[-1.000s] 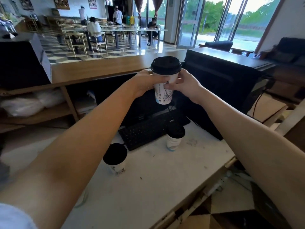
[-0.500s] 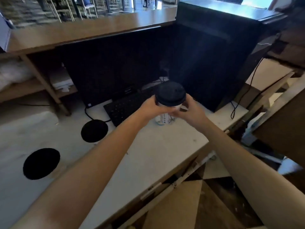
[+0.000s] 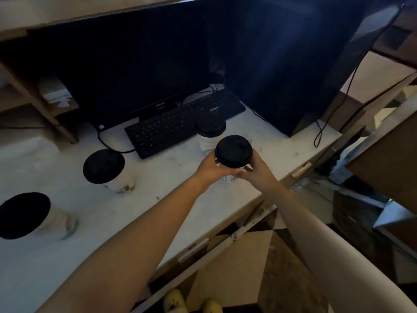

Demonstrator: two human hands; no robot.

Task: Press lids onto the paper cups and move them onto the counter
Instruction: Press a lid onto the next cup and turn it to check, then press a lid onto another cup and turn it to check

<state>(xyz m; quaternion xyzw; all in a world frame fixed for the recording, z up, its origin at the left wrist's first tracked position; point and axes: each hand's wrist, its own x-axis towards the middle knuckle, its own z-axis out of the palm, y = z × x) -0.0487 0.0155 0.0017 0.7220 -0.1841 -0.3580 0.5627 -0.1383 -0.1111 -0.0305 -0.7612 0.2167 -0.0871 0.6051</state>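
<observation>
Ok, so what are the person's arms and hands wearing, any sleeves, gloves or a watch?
Both arms are bare to the frame edge, no sleeve in view. The left hand and right hand wear no gloves; neither wrist shows a watch or bracelet. Rings cannot be told.

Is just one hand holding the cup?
No, the left hand and right hand both grip the lidded cup.

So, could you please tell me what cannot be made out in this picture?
Head view:
- Held cup: wall mostly hidden by its lid, the left hand and the right hand; whether it touches the table is unclear.
- Leftmost cup: blurred, print unreadable, lid clipped by the left edge.
- Contents: hidden by lids.
</observation>
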